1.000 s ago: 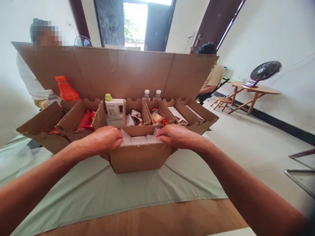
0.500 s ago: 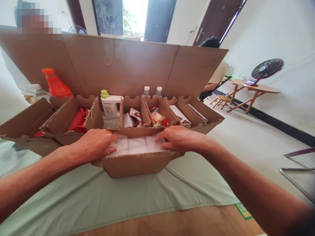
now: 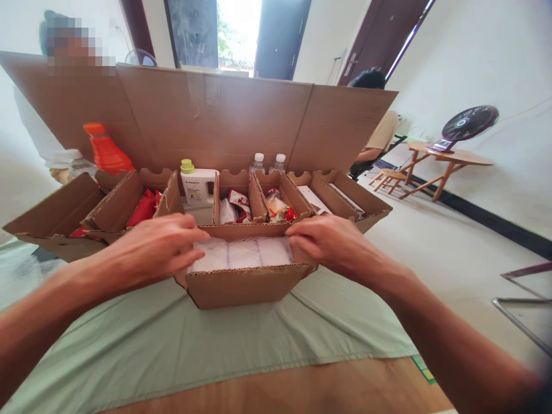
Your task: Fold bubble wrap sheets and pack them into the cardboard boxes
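A small open cardboard box [image 3: 245, 284] stands on a pale green cloth [image 3: 172, 339] in front of me. Inside it lies a sheet of white bubble wrap [image 3: 244, 253]. My left hand [image 3: 150, 247] rests on the box's left end, fingers together and flat on the wrap's left edge. My right hand [image 3: 332, 241] lies over the right end, fingers curled onto the wrap's right edge. Whether either hand grips the wrap I cannot tell.
Behind stands a wide cardboard tray [image 3: 121, 207] of compartments with red packets [image 3: 144, 208], a white bottle [image 3: 198, 187], two water bottles [image 3: 267, 164] and an orange bottle [image 3: 106, 150], its tall lid [image 3: 215, 121] raised. Two people are beyond it. A fan [image 3: 468, 123] stands on a wooden table at right.
Both hands slid outward and flattened the bubble wrap down into the small box. The view shifted slightly.
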`<state>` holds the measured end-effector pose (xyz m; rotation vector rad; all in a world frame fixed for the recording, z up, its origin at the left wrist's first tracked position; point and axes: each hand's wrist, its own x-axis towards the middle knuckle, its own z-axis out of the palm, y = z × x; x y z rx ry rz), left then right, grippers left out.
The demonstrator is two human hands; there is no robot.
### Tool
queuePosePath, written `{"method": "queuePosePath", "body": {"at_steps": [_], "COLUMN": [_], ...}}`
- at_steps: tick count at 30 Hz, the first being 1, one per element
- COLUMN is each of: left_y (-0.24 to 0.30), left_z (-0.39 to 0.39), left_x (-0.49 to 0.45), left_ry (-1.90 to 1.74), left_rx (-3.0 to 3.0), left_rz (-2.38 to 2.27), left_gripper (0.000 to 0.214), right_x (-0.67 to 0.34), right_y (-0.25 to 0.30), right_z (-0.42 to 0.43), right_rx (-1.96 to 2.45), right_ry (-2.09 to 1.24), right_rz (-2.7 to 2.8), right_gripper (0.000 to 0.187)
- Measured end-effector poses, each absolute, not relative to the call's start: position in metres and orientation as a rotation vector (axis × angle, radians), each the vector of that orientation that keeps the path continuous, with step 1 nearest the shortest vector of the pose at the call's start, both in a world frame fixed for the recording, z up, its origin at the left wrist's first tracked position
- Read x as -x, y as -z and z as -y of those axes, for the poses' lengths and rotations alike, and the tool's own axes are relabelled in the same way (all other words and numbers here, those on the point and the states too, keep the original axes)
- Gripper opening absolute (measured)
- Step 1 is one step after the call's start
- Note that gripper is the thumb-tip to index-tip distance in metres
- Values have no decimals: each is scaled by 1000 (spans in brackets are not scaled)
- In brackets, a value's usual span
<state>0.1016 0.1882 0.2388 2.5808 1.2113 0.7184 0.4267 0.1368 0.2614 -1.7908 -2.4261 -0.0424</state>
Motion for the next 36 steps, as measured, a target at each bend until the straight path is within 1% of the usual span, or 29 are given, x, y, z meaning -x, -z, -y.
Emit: {"method": "queuePosePath", "body": {"at_steps": [1, 2, 4, 5, 8, 9, 10, 13, 16, 20, 23, 25, 27, 29, 33, 36], "left_y": [-239, -236, -212, -194, -133, -115, -101, -83, -92, -135, -172, -182, -174, -150, -95, -72], "left_z": [-176, -162, -137, -126, -109, -108, -109, -113, -111, -95, -80, -72, -64, -54, -20, 8], "left_x": [-90, -80, -67, -65, -84, -96, -108, -138, -149, -141, -134, -132, -131, -128, -112, -99], "left_ry": [-793, -945, -1221, -1211, -1092, -1090, -1092, -1162, -1231, -1386, -1597, -1682, -1682, -1604, -1360, -1284], "left_rx": [-2577, -2510, -2149, -1956, -1618, -1592, -1575, -1501, -1426, -1476, -1521, -1499, -1461, -1423, -1313, -1232], "left_rz": [-1190, -1280, -1566, -1607, -1476, -1379, -1306, -1176, -1140, -1147, -1159, -1160, -1160, -1224, -1501, -1736], "left_gripper": [35, 36, 26, 34, 72, 79, 80, 79, 76, 66, 61, 61, 63, 65, 71, 72], "right_x": [-436, -446, -461, -465, -460, -453, -444, -416, -395, -383, -379, -375, -371, -365, -354, -344], "right_y": [-256, -248, -224, -209, -161, -148, -136, -116, -117, -155, -194, -206, -199, -178, -126, -110], "right_z": [-123, -110, -86, -78, -70, -72, -74, -81, -80, -68, -59, -54, -49, -43, -31, -38], "right_rx": [1752, 1716, 1671, 1659, 1648, 1634, 1608, 1526, 1495, 1357, 1196, 1141, 1142, 1184, 1298, 1262], "right_ry": [74, 73, -55, -147, -418, -488, -545, -599, -552, -400, -262, -221, -249, -353, -636, -775], "right_rz": [2231, 2048, 1800, 1734, 1648, 1630, 1608, 1503, 1406, 1392, 1385, 1396, 1409, 1414, 1421, 1476], "right_gripper": [23, 24, 30, 37, 68, 73, 75, 72, 72, 72, 67, 63, 62, 63, 66, 67]}}
